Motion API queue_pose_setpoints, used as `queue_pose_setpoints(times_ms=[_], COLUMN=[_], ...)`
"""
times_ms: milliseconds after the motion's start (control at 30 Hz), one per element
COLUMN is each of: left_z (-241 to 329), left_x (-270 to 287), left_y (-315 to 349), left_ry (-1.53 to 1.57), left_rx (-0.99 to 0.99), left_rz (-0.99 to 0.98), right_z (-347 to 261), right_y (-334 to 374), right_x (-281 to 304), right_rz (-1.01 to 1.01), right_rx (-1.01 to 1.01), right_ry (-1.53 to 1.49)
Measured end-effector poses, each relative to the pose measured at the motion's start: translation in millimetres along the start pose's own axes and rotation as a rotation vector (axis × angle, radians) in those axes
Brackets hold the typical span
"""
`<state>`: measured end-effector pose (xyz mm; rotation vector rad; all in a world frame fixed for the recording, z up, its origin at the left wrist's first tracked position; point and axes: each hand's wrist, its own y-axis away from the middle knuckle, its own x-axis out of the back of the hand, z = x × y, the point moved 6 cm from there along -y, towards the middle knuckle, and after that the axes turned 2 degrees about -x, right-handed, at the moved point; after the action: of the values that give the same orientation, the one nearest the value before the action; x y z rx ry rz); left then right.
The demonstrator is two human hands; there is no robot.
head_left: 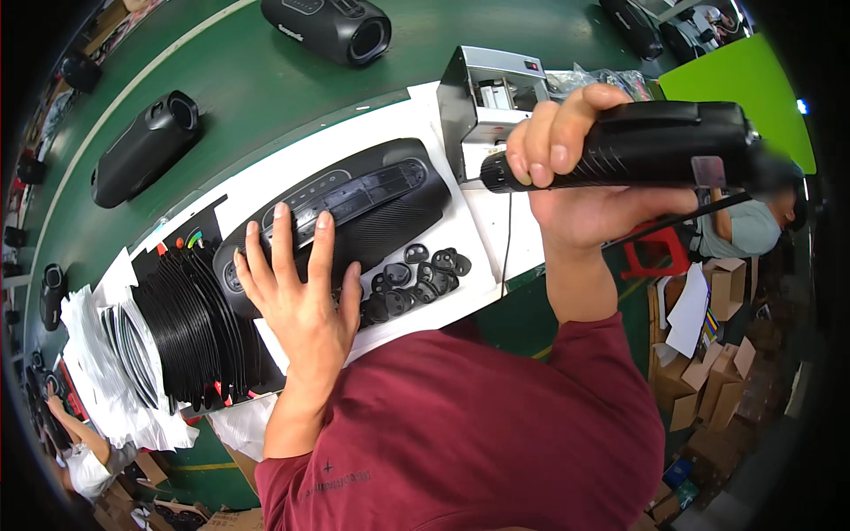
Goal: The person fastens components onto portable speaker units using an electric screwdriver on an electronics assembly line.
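Note:
A black cylindrical portable speaker (381,212) lies on its side on the white worktop, its recessed strip facing up. My left hand (305,292) rests on the speaker's near left part, fingers spread and lying flat. Held up at the right, a black electric screwdriver (664,146) has a ribbed collar at its left end. My right hand (575,159) is wrapped round its body, near that collar and away from the speaker. Several small black rounded plastic pieces with holes (425,279) lie heaped beside the speaker's near side, partly behind my left hand.
Behind the screwdriver stands a grey metal screw feeder (500,66). Stacked black ring-like parts (190,323) and white wrapping (115,380) are at the left. Other speakers (146,150) sit on the green surface beyond. Cardboard boxes (708,380) and a red stool (655,252) are at the right.

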<state>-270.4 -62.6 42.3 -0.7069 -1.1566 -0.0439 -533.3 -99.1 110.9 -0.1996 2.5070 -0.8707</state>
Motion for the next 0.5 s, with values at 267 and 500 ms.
queue_pose_setpoints(times_ms=[267, 500], left_z=[-5, -7], left_x=[1, -1], left_y=[1, 3], left_ry=[0.011, 0.028], left_rx=[0.008, 0.012], left_rz=[-0.003, 0.002], right_z=[47, 65], right_y=[-14, -17], right_x=[-21, -19], right_rz=[-0.132, -0.049], right_rx=[-0.085, -0.199], right_ry=[-0.014, 0.005])
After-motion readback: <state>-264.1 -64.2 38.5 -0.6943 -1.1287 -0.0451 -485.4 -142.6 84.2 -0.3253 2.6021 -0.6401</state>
